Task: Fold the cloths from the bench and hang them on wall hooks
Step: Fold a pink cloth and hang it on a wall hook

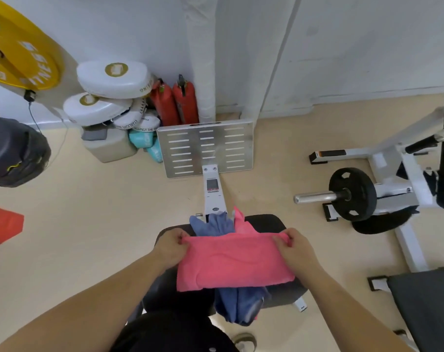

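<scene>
Two cloths, neither hung yet: left hand (pixel 170 246) and right hand (pixel 295 246) each pinch a top corner of the pink cloth (pixel 231 262), apparently mid-fold over the bench (pixel 269 221); the blue cloth (pixel 238 303) lies crumpled beneath; no hooks in view

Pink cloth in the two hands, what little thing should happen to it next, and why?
Probably bring the left hand across to the right hand, so the pink cloth folds in half. Each hand pinches one top corner, and the cloth is spread wide and flat over the blue cloth on the bench, so it looks ready for a fold.
</scene>
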Tool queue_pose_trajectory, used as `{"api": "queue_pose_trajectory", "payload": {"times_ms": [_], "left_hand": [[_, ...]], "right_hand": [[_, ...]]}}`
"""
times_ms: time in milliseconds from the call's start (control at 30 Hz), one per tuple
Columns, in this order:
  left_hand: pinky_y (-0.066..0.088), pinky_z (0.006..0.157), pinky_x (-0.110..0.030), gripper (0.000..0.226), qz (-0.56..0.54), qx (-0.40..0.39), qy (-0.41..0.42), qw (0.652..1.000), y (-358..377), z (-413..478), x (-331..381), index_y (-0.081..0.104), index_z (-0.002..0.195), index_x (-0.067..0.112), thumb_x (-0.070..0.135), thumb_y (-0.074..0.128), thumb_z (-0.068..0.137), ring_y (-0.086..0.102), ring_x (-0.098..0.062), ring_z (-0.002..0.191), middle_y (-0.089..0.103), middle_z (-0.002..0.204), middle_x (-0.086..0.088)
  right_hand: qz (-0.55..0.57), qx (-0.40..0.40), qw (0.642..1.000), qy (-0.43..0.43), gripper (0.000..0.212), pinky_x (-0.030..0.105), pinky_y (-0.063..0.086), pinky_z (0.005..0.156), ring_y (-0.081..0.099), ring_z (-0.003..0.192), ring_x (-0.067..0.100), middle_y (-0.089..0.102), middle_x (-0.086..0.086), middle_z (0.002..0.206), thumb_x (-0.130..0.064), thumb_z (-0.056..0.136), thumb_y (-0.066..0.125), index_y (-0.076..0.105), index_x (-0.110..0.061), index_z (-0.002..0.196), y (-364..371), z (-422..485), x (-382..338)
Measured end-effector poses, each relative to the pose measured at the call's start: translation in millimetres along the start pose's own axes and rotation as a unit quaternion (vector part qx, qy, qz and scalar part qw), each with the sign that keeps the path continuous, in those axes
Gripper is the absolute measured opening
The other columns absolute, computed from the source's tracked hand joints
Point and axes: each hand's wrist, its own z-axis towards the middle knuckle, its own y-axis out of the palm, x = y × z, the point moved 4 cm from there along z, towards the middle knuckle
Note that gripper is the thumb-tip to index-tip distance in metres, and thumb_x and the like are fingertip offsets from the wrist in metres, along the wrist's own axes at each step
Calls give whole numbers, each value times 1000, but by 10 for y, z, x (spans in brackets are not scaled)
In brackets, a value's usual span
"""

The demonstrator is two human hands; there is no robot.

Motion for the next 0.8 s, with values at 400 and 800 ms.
{"api": "queue_pose_trajectory", "payload": {"times_ms": [400, 800], "left_hand": [[45, 80, -23, 33, 118, -121, 65, 984, 75, 198, 101, 56, 106, 36, 18, 65, 80, 63, -16, 95, 62, 100, 12], [58, 83, -34, 33, -71, -104, -44, 991, -73, 12, 21, 70, 100, 16, 32, 76, 72, 69, -17, 88, 73, 98, 2]], "right_hand": [[-243, -102, 963, 56, 45, 40, 51, 93, 61, 104, 30, 49, 13, 127, -41, 97, 56, 57, -12, 131, 302, 403, 224], [-38, -24, 998, 42, 23, 35, 47, 67, 60, 80, 24, 61, 7, 87, -32, 96, 66, 53, -13, 94, 119, 51, 167]]}}
